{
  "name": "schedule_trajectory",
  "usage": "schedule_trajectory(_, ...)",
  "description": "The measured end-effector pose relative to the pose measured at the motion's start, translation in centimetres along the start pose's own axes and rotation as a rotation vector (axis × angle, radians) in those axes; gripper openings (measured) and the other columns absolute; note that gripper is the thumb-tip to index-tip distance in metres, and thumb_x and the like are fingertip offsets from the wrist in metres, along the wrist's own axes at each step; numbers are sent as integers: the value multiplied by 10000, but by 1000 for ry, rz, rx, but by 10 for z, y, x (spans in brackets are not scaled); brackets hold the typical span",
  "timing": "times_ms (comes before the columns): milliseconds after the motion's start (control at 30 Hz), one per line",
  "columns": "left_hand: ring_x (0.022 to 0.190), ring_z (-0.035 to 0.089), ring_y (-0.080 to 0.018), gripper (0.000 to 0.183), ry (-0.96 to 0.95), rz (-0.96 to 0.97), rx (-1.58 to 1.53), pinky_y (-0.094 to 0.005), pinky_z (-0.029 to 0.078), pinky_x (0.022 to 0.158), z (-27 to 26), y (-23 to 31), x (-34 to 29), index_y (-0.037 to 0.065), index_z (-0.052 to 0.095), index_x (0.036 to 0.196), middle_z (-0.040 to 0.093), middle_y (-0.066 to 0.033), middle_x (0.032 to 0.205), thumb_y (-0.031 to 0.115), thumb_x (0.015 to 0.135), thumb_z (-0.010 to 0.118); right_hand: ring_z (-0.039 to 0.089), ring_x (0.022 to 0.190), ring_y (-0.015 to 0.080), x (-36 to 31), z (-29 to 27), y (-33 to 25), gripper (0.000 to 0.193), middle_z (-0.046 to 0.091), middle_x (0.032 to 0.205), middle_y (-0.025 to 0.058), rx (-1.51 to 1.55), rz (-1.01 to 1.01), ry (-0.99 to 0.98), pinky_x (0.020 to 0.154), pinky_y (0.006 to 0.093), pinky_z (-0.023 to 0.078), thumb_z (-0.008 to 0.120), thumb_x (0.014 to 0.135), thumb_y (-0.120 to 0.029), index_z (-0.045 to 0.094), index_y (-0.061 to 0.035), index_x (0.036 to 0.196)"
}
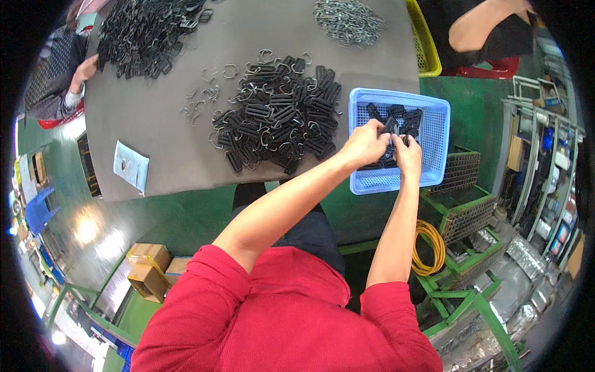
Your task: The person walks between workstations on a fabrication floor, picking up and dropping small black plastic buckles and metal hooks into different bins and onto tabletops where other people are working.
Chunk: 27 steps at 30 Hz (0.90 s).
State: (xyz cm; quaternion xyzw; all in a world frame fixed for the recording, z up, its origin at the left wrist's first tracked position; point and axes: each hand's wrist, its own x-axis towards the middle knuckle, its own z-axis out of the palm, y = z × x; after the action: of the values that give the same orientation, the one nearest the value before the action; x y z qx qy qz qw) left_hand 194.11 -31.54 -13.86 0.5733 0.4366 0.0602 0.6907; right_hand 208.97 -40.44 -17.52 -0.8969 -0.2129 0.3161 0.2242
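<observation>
Over a blue plastic basket (434, 183) at the table's right edge, my left hand (370, 145) and my right hand (408, 156) meet with fingers pinched together. A small black piece (393, 126) shows between the fingertips of both hands; its exact shape is partly hidden. Below them, several black pieces (411, 118) lie inside the basket. To the left of the basket spreads a large heap of black-sleeved metal buckles (279, 111), bare wire ends sticking out of many of them. Loose bent wire rings (230, 71) lie along the heap's left side.
A pile of thin metal pieces (349, 22) and a second black heap (145, 37) lie farther back. A pale blue packet (131, 166) sits near the front left edge. A yellow basket (424, 40) and co-workers' arms (486, 26) flank the table. A coiled yellow hose (429, 248) hangs below right.
</observation>
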Motion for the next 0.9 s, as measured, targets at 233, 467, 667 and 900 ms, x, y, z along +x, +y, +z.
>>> schedule_trajectory(233, 941, 586, -278, 236, 409, 565, 256, -363, 489, 793, -40, -26, -8, 36, 595, 1008, 596, -130, 1033, 8, 774, 579, 559, 910, 288, -33, 15, -33, 313, 576, 962, 147, -33, -466, 521, 809, 363, 446, 604, 788, -144, 559, -19, 1072)
schedule_trajectory(467, 1335, 161, -335, 623, 223, 546, 1082, -659, 85, 1004, -97, -179, -92, 310, 416, 1276, 260, -86, 1406, 317, 709, 672, 475, 1033, 349, -128, 131, -37, 664, 418, 1166, 162, -321, -571, -24, 856, 422, 429, 688, 689, -83, 368, -101, 1271)
schedule_trajectory(667, 1347, 127, -342, 636, 336, 535, 1137, -706, -10, 976, -104, -207, -67, 372, 365, 1325, 222, -56, 1441, 364, 742, 618, 404, 1073, 370, -101, 180, -23, 811, 375, 1111, 199, -130, -354, 84, 932, 448, 348, 689, 638, -14, 291, -93, 1340)
schedule_trajectory(900, 1343, 160, -304, 604, 503, 535, 1198, -653, 24, 1026, -170, -206, -50, 346, 372, 1328, 270, -5, 1423, 293, 762, 575, 409, 1031, 350, -91, 225, -76, 738, 385, 1066, 181, -77, -495, 109, 915, 435, 354, 605, 638, 59, 338, -72, 1314)
